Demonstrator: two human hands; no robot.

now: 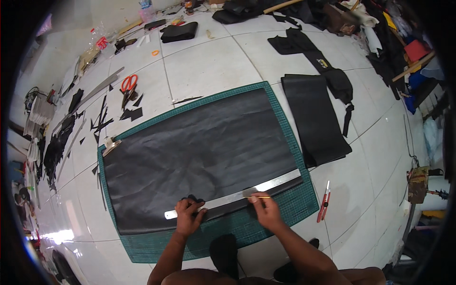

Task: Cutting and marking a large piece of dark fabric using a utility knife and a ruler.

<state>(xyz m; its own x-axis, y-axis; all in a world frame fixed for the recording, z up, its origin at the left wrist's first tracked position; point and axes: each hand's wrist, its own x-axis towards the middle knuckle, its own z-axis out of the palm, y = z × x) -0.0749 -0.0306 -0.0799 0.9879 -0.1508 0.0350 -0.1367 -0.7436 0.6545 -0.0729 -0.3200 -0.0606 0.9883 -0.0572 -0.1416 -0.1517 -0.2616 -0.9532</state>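
Note:
A long steel ruler (pixel 218 201) lies across the near part of a black sheet (pixel 199 142), roughly along its near edge. My left hand (pixel 189 213) presses down on the ruler towards its left end, fingers apart; a small dark patch beside the fingertips is unclear. My right hand (pixel 267 212) pinches a thin yellow pencil-like stick (pixel 260 196) above the ruler, right of its middle. The stick lies nearly level, and its tip is too small to make out. Under the sheet is a green cutting mat (pixel 285 209), and a metal clip (pixel 111 145) grips the sheet's far left corner.
Red-handled cutter (pixel 324 205) lies right of the mat. Folded black material (pixel 316 118) sits beyond its right edge. Orange-handled scissors (pixel 128 88) and black offcuts (pixel 132 114) lie at the far left. My foot (pixel 224 254) is at the mat's near edge. Clutter lines the walls.

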